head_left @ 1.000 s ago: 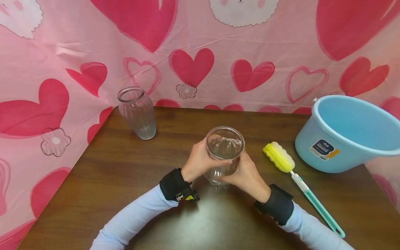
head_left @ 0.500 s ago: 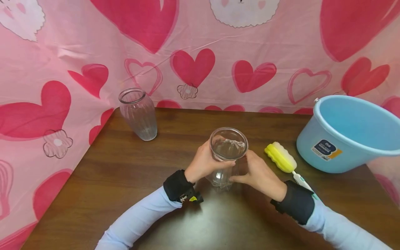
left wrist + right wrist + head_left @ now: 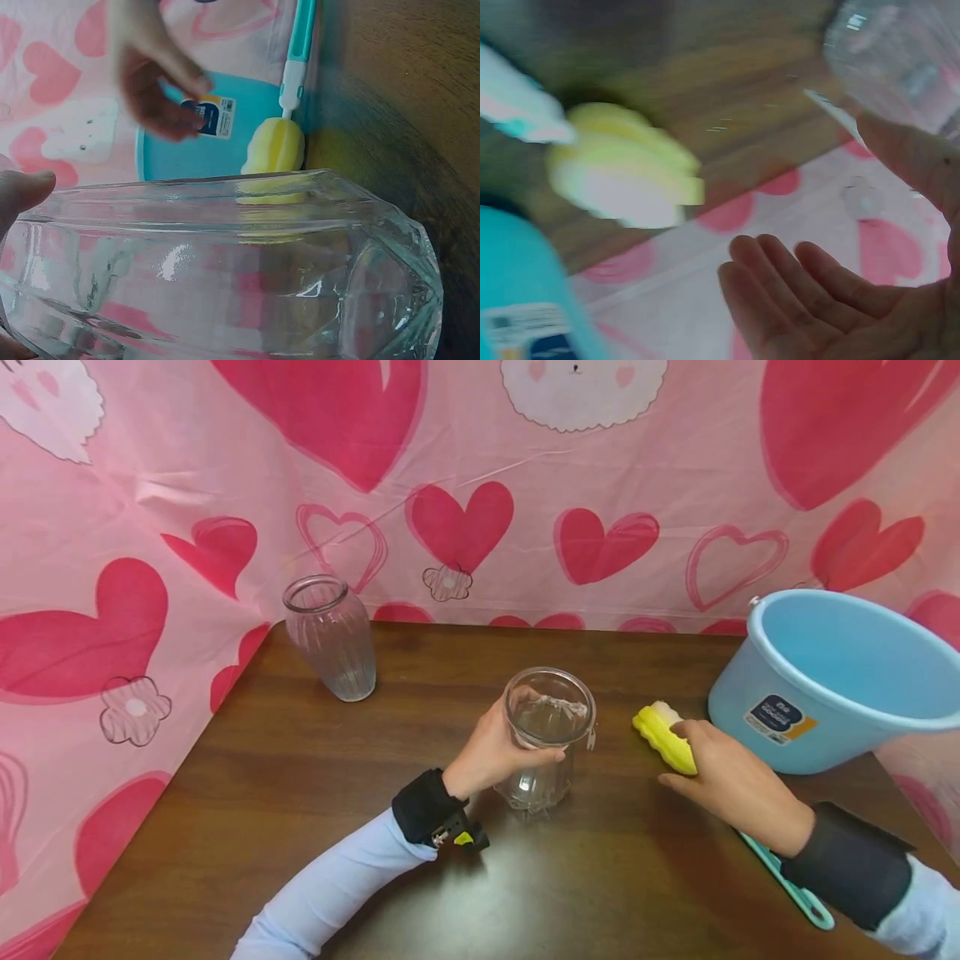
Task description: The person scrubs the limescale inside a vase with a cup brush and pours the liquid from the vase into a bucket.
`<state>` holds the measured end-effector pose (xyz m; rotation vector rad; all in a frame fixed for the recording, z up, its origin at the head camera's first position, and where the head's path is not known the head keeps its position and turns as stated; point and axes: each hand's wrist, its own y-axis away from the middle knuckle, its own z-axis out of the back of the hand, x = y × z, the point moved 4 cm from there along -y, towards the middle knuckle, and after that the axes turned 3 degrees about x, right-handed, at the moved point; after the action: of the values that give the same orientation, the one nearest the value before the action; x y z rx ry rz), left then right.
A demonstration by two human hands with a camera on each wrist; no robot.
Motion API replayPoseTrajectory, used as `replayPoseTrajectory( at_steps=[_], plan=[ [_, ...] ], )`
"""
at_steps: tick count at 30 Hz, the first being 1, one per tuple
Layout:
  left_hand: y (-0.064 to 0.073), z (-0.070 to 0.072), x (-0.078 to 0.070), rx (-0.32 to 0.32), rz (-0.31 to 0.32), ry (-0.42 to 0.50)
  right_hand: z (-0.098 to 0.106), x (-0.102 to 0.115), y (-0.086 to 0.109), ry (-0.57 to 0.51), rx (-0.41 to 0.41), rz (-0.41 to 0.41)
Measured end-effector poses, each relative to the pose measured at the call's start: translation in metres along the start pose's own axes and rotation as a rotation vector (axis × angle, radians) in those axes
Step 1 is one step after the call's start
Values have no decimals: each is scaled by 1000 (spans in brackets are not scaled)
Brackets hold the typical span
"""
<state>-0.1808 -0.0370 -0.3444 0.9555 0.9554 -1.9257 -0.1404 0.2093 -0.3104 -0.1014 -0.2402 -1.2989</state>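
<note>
My left hand (image 3: 491, 753) holds a clear glass vase (image 3: 538, 789) just below its round rim, thumb across the front. The vase stands upright on the table in the head view; a string is tied at its neck. In the left wrist view its faceted glass wall (image 3: 172, 262) fills the lower part. My right hand (image 3: 735, 785) hovers over a bottle brush, fingers loosely bent and apart from it. The brush has a yellow and white sponge head (image 3: 663, 743) and a teal handle (image 3: 787, 885); the hand hides its middle in the head view.
A light blue bucket (image 3: 738, 702) stands at the right, close behind the brush. At the back left is a second, ribbed glass vase (image 3: 337, 647). A pink heart-patterned cloth (image 3: 525, 460) hangs along the back and sides of the brown wooden table (image 3: 300, 777).
My right hand has let go of the vase and moved right, over the brush. The left hand keeps its hold, and the vase has shifted slightly right.
</note>
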Motion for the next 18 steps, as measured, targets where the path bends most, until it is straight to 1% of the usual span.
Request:
replayPoseTrajectory(
  at_steps=[3,6,8,10,12,15,18],
  plan=[
    [0,0,0,1,-1,8,-7,-20,10,20,37,-25],
    [0,-1,0,3,-9,17,-13,-38,21,30,45,-42],
    [0,-2,0,3,-13,20,-18,-49,27,37,53,-64],
    [0,-3,0,5,-22,22,-23,-61,34,44,85,-101],
    [0,-4,0,8,-27,23,-28,-75,39,44,145,-156],
    [0,-6,-1,11,-22,22,-39,-96,46,42,261,-231],
    [0,-6,-1,11,-15,14,-53,-114,54,16,367,-291]
  ],
)
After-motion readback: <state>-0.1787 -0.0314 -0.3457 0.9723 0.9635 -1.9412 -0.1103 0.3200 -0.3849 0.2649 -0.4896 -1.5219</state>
